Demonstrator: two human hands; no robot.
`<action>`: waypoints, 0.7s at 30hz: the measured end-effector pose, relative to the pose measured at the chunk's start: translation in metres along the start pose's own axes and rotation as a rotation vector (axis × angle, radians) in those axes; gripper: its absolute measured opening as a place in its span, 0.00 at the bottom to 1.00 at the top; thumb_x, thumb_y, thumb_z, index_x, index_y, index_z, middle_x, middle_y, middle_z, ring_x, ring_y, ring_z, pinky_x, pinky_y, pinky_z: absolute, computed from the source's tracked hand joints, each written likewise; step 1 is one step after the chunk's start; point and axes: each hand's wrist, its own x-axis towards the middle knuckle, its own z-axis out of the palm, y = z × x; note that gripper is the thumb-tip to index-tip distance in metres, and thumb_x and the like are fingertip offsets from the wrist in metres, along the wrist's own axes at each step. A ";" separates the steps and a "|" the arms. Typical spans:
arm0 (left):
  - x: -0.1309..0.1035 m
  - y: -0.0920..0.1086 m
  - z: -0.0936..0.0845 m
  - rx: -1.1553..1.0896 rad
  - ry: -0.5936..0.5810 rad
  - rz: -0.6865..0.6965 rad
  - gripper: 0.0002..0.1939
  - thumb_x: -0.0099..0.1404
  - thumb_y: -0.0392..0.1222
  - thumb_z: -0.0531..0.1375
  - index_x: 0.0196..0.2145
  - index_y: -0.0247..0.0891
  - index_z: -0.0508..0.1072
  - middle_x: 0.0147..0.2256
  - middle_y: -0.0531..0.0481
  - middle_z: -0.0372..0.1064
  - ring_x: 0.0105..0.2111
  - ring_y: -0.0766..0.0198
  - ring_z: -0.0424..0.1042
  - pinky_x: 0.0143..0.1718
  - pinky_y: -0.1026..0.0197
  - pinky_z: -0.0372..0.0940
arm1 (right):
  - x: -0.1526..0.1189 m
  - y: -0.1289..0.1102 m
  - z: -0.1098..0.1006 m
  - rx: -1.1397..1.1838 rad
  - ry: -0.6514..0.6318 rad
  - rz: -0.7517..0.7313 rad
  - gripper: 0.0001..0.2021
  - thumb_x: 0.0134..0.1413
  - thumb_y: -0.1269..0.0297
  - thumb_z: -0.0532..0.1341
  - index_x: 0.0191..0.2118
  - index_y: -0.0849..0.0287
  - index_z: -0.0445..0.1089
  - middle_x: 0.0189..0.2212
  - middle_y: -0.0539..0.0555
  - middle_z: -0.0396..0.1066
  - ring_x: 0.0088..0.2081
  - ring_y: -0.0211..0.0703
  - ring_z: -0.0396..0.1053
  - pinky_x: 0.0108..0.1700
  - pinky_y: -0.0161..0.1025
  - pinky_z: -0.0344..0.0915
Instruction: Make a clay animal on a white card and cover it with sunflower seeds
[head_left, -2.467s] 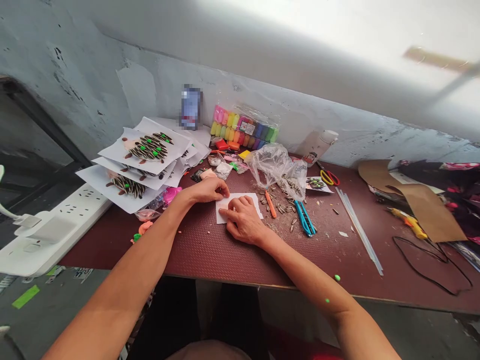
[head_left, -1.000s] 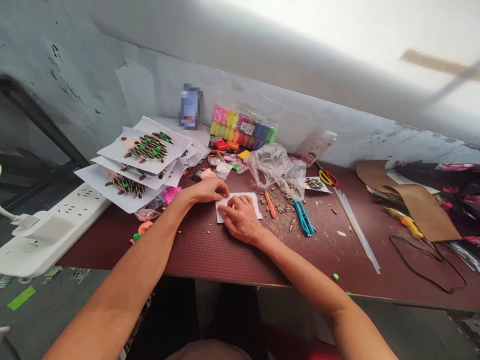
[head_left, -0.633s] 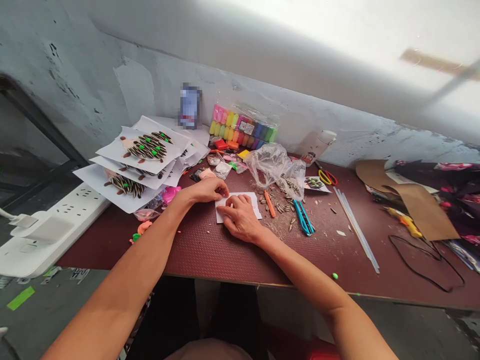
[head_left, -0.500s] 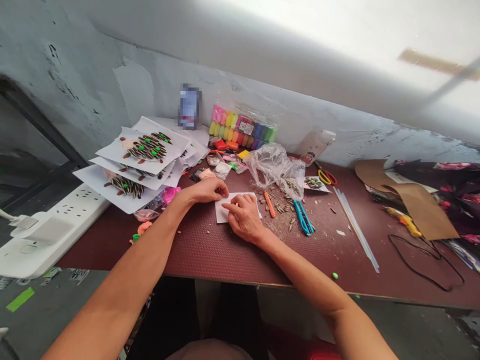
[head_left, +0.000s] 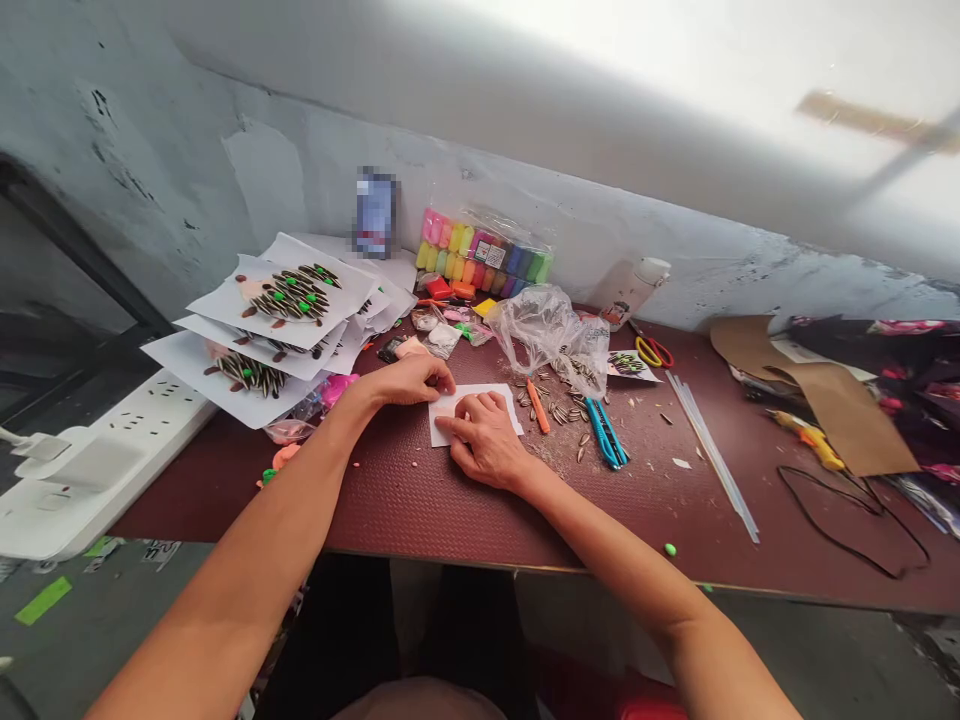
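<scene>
The paper [head_left: 442, 408] lies long axis toward the orange tool [head_left: 538, 405], right hand [head_left: 489, 440] on it, fingers parted, left hand [head_left: 409, 381] curled, hold unclear.

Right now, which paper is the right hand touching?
The white sheet under the right hand; the pile at left and the small picture at right lie away from it.

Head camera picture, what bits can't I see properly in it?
All in the head view:
White paper: part is covered by the right hand.
Left hand: too small to tell if it pinches anything.
Phone-shaped thing: blurred into squares.
Clay pack label: print too small to read.
Floral fabric: cut off by the right edge.
</scene>
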 end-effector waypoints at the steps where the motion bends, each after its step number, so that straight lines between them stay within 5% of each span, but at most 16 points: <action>1: -0.001 0.000 -0.001 0.005 -0.006 0.005 0.16 0.55 0.33 0.58 0.40 0.35 0.80 0.41 0.46 0.78 0.40 0.60 0.74 0.44 0.61 0.65 | 0.000 0.000 0.000 0.001 0.002 0.002 0.14 0.60 0.67 0.56 0.46 0.57 0.77 0.39 0.56 0.68 0.41 0.47 0.58 0.51 0.48 0.50; 8: -0.007 0.003 -0.010 0.052 -0.127 0.007 0.23 0.52 0.41 0.65 0.47 0.36 0.77 0.47 0.46 0.76 0.47 0.56 0.72 0.49 0.59 0.64 | -0.002 0.000 0.001 0.008 0.006 -0.040 0.13 0.59 0.68 0.56 0.44 0.57 0.77 0.39 0.56 0.67 0.42 0.48 0.57 0.51 0.48 0.50; 21: -0.008 0.001 -0.010 0.060 -0.149 0.032 0.24 0.52 0.42 0.65 0.48 0.38 0.74 0.49 0.47 0.74 0.49 0.56 0.70 0.51 0.59 0.64 | 0.000 -0.003 -0.003 0.053 -0.033 0.000 0.14 0.59 0.67 0.56 0.47 0.56 0.76 0.40 0.56 0.68 0.43 0.49 0.58 0.52 0.48 0.51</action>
